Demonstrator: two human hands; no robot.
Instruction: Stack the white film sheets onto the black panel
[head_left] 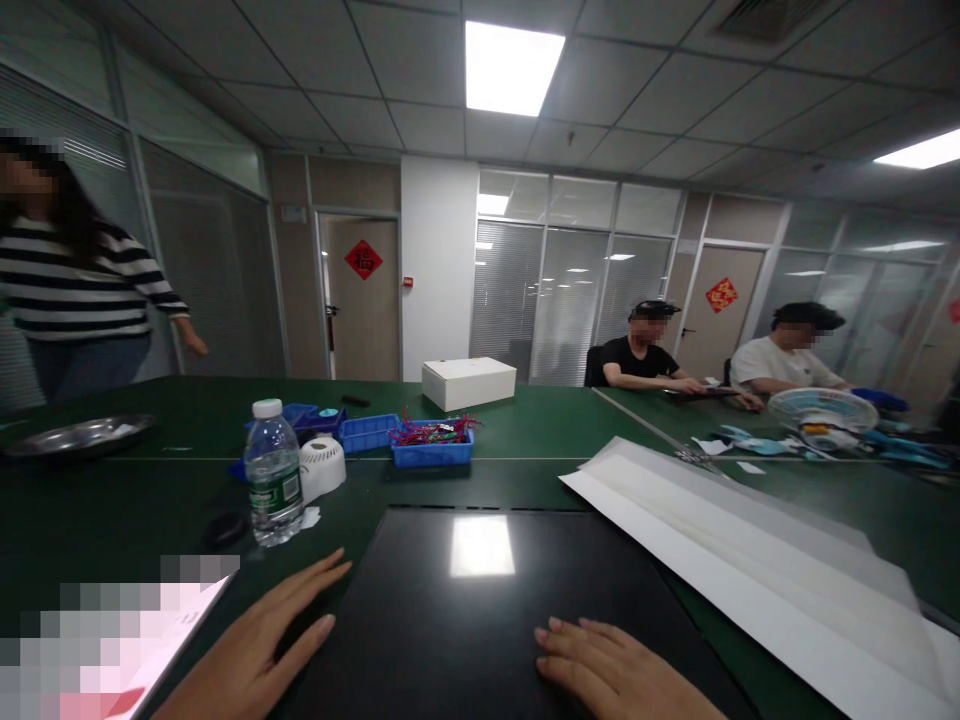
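A flat black glossy panel [480, 630] lies on the green table [525, 470] in front of me, with a ceiling light reflected in it. At its left edge is my left hand [262, 640], fingers apart and holding nothing. My right hand [615, 670] rests on the panel's lower right part, palm down with the fingers spread. Past the left hand stands a capped clear water bottle [274, 480] beside a white rounded device [322, 466]. The lower edge of the picture cuts off both wrists.
Blue trays [433, 455], one with red wires, and a white box [469, 384] sit behind the panel. White sheets [735, 560] lie right, a metal dish [82, 437] far left. A lit screen [165, 650] is lower left. Two people sit back right; one stands left.
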